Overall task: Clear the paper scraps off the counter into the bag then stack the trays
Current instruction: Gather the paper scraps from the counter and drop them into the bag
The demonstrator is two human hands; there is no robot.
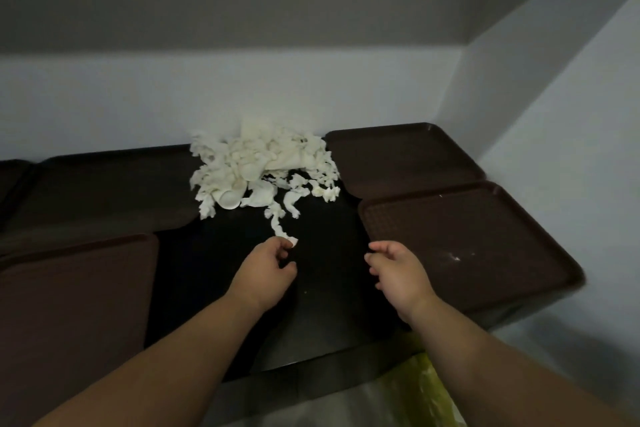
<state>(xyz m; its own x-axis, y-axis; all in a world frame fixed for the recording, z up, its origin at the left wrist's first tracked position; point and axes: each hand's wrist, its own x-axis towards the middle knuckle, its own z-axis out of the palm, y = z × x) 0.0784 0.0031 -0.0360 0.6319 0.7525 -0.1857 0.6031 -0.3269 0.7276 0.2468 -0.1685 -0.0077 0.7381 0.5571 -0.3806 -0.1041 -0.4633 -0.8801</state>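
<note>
On the counter [322,218], your left hand [266,270] has hold of the paper scraps [263,159].
Your left fingers [285,243] pinch the near tip of a strip trailing from the white heap, which lies against the back wall and overlaps the edge of the far left tray [104,191]. Your right hand [398,270] hovers just beside the near right tray [485,236], fingers loosely curled, holding nothing. Flat on the counter too are the far right tray [408,156] and the near left tray [69,305]. A yellow-green bag [429,388] shows below the counter's front edge.
</note>
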